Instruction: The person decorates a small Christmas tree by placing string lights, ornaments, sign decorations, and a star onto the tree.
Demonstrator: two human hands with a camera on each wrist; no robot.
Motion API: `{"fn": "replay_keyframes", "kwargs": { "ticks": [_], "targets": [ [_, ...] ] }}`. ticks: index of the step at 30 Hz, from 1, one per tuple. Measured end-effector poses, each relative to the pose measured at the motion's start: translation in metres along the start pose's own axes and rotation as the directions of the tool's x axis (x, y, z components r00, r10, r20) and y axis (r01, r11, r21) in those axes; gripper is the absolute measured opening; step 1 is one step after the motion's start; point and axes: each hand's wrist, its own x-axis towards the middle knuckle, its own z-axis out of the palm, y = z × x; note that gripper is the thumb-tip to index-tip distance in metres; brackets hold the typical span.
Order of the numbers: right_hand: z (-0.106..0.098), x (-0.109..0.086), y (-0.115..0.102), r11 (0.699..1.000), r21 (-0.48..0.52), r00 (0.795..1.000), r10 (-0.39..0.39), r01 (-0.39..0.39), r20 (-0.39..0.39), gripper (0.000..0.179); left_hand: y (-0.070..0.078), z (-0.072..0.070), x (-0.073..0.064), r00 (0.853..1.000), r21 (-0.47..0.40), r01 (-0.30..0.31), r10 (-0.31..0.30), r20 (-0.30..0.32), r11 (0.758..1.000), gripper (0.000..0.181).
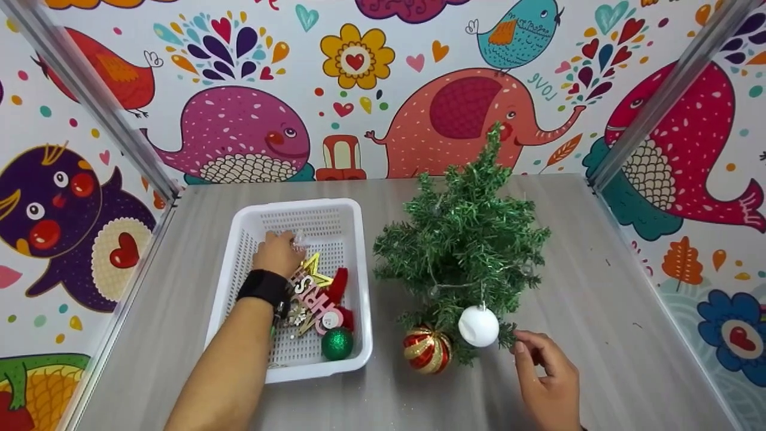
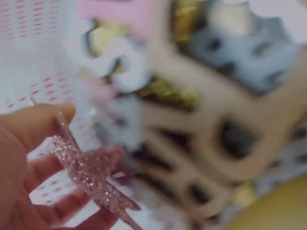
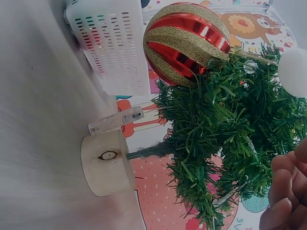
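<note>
My left hand (image 1: 278, 254) reaches into the white plastic basket (image 1: 364, 287). In the left wrist view it holds a pink glitter ornament (image 2: 93, 167) with pointed arms, probably a star, between thumb and fingers. Beside that hand in the basket lie a gold star (image 1: 324, 279), a pink letter sign (image 1: 314, 299), red pieces (image 1: 339, 287) and a green glitter ball (image 1: 337, 344). My right hand (image 1: 552, 374), fingers loosely bent, is at the lower right branches of the small Christmas tree (image 1: 467, 233); whether it touches a twig is unclear. A white ball (image 1: 479, 327) and a red-gold striped ball (image 1: 427, 349) hang there.
The tree stands on a round wooden base (image 3: 108, 163), with a small clear plastic tube (image 3: 115, 120) beside it. Thin wire lights run through the branches. Printed cartoon walls (image 1: 359, 120) enclose the grey tabletop (image 1: 598, 269) at the back and sides.
</note>
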Motion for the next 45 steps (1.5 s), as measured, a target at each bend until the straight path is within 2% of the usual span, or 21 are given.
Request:
{"fn": "replay_keyframes", "kwargs": {
  "ticks": [5, 8, 11, 14, 16, 17, 18, 20, 21, 22, 24, 25, 27, 29, 31, 33, 36, 39, 41, 43, 45],
  "targets": [
    [-0.003, 0.0, -0.002, 1.0, 0.004, 1.0, 0.007, -0.007, 0.005, 0.025, 0.027, -0.027, -0.008, 0.993, -0.133, 0.014, -0.03, -0.116, 0.991, 0.054],
    [-0.007, 0.004, -0.005, 0.998, 0.039, 0.999, -0.047, 0.047, -0.005, 0.028, 0.051, -0.043, -0.02, 0.986, -0.277, -0.044, -0.003, -0.168, 0.96, 0.054],
    [-0.013, 0.009, -0.013, 0.988, 0.101, 0.993, -0.117, 0.119, -0.025, 0.029, 0.082, -0.06, -0.043, 0.981, -0.436, -0.121, 0.04, -0.19, 0.892, 0.055],
    [-0.018, 0.017, -0.03, 0.962, 0.165, 0.976, -0.208, 0.216, -0.062, 0.021, 0.116, -0.079, -0.077, 0.979, -0.551, -0.181, 0.093, -0.184, 0.815, 0.053],
    [-0.02, 0.024, -0.046, 0.928, 0.228, 0.956, -0.278, 0.293, -0.099, 0.012, 0.137, -0.09, -0.104, 0.974, -0.626, -0.223, 0.144, -0.175, 0.747, 0.052],
    [-0.02, 0.027, -0.055, 0.907, 0.264, 0.944, -0.307, 0.328, -0.118, 0.011, 0.147, -0.094, -0.117, 0.969, -0.648, -0.247, 0.18, -0.169, 0.721, 0.052],
    [-0.019, 0.03, -0.063, 0.874, 0.314, 0.928, -0.343, 0.371, -0.143, 0.014, 0.155, -0.096, -0.131, 0.962, -0.663, -0.273, 0.222, -0.162, 0.698, 0.052],
    [-0.015, 0.038, -0.081, 0.782, 0.43, 0.892, -0.408, 0.451, -0.195, 0.019, 0.169, -0.097, -0.156, 0.934, -0.676, -0.339, 0.319, -0.16, 0.654, 0.054],
    [-0.012, 0.042, -0.09, 0.73, 0.477, 0.87, -0.441, 0.49, -0.22, 0.019, 0.175, -0.095, -0.168, 0.919, -0.676, -0.365, 0.362, -0.153, 0.64, 0.055],
    [-0.009, 0.045, -0.097, 0.681, 0.515, 0.849, -0.474, 0.521, -0.233, 0.019, 0.18, -0.093, -0.18, 0.906, -0.659, -0.386, 0.398, -0.141, 0.645, 0.056],
    [-0.003, 0.051, -0.11, 0.619, 0.548, 0.813, -0.535, 0.562, -0.23, 0.019, 0.187, -0.085, -0.199, 0.872, -0.625, -0.448, 0.466, -0.149, 0.64, 0.058],
    [-0.001, 0.052, -0.114, 0.6, 0.555, 0.797, -0.564, 0.576, -0.217, 0.02, 0.19, -0.08, -0.207, 0.854, -0.597, -0.483, 0.495, -0.16, 0.64, 0.058],
    [0.003, 0.051, -0.117, 0.623, 0.528, 0.787, -0.598, 0.577, -0.154, 0.028, 0.194, -0.07, -0.219, 0.818, -0.525, -0.553, 0.542, -0.195, 0.646, 0.057],
    [0.004, 0.046, -0.115, 0.679, 0.488, 0.799, -0.597, 0.549, -0.068, 0.033, 0.196, -0.058, -0.226, 0.77, -0.449, -0.629, 0.586, -0.252, 0.634, 0.058],
    [0.003, 0.041, -0.111, 0.744, 0.458, 0.83, -0.557, 0.487, 0.022, 0.032, 0.198, -0.049, -0.23, 0.731, -0.362, -0.682, 0.611, -0.304, 0.636, 0.058],
    [0.002, 0.035, -0.108, 0.804, 0.431, 0.863, -0.495, 0.41, 0.102, 0.03, 0.198, -0.043, -0.231, 0.702, -0.294, -0.712, 0.623, -0.346, 0.638, 0.059],
    [0.0, 0.032, -0.105, 0.854, 0.408, 0.892, -0.418, 0.321, 0.172, 0.039, 0.198, -0.037, -0.233, 0.664, -0.209, -0.738, 0.633, -0.398, 0.642, 0.059],
    [0.0, 0.031, -0.105, 0.862, 0.412, 0.902, -0.394, 0.295, 0.179, 0.041, 0.199, -0.033, -0.233, 0.619, -0.135, -0.763, 0.655, -0.434, 0.632, 0.058],
    [-0.001, 0.03, -0.105, 0.857, 0.429, 0.912, -0.38, 0.285, 0.153, 0.038, 0.199, -0.03, -0.233, 0.592, -0.105, -0.78, 0.672, -0.444, 0.617, 0.058],
    [-0.002, 0.03, -0.105, 0.826, 0.497, 0.924, -0.365, 0.265, 0.115, 0.035, 0.199, -0.027, -0.235, 0.576, -0.09, -0.792, 0.689, -0.439, 0.604, 0.059],
    [-0.005, 0.029, -0.104, 0.774, 0.586, 0.934, -0.348, 0.242, 0.074, 0.033, 0.198, -0.025, -0.237, 0.566, -0.096, -0.804, 0.706, -0.426, 0.587, 0.06]
  ]
}}
